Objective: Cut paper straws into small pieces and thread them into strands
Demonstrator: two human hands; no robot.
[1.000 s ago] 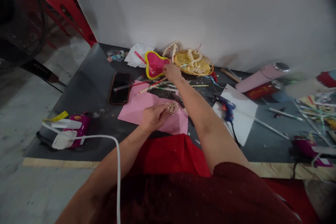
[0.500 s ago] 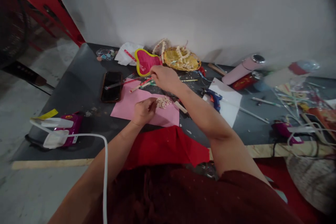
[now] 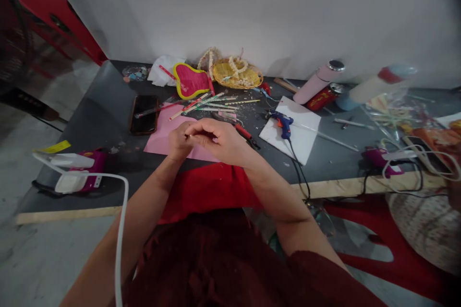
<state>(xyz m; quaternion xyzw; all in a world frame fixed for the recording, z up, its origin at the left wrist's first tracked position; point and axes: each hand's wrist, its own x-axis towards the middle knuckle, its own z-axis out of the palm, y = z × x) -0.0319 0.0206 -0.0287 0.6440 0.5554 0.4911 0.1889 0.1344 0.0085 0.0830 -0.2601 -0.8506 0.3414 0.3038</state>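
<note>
My left hand (image 3: 180, 141) is closed over the pink sheet (image 3: 163, 130), pinching something too small to make out. Right beside it, my right hand (image 3: 216, 140) has its thumb and forefinger pressed together at the left fingertips; what they hold is hidden. The small pale pieces seen earlier on the sheet are out of sight behind my right hand. Beyond the hands lie several thin patterned sticks (image 3: 212, 104). A red-handled tool (image 3: 244, 131) rests to the right of them, and a red cloth (image 3: 209, 189) hangs at the table edge below.
A phone (image 3: 144, 114) lies left. Behind are a pink, yellow-edged shape (image 3: 191, 81) and a yellow basket (image 3: 237, 74). Rightward are a blue glue gun (image 3: 283, 123) on white board (image 3: 306, 140), a pink bottle (image 3: 319, 81) and a red can (image 3: 324, 96). A white cable (image 3: 124, 211) crosses my left forearm.
My right hand has come back from the sticks to meet my left hand, now covering the pale pieces. The whole view has shifted, with the table's things sitting further left.
</note>
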